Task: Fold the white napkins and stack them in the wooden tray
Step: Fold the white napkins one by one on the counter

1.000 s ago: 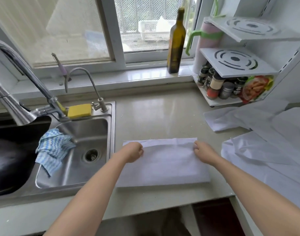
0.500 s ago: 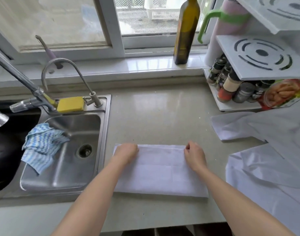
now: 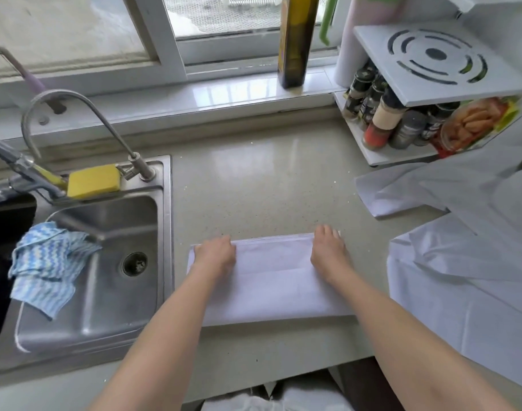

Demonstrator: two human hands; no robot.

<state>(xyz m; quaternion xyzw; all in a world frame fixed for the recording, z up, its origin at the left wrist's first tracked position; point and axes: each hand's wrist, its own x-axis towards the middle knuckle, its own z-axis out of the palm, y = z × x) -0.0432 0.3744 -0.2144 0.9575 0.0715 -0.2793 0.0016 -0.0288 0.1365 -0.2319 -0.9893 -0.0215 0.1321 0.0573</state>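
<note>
Two hands flat on folded napkin: left hand, right hand | sink holds blue cloth

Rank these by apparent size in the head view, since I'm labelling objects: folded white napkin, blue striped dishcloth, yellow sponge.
1. folded white napkin, under both hands
2. blue striped dishcloth, on the sink edge
3. yellow sponge, though farthest from the camera

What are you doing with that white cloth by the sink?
A person is folding a white napkin on the kitchen counter. The left hand and the right hand press flat on its far edge. More white napkins lie unfolded to the right. No wooden tray is in view.
</note>
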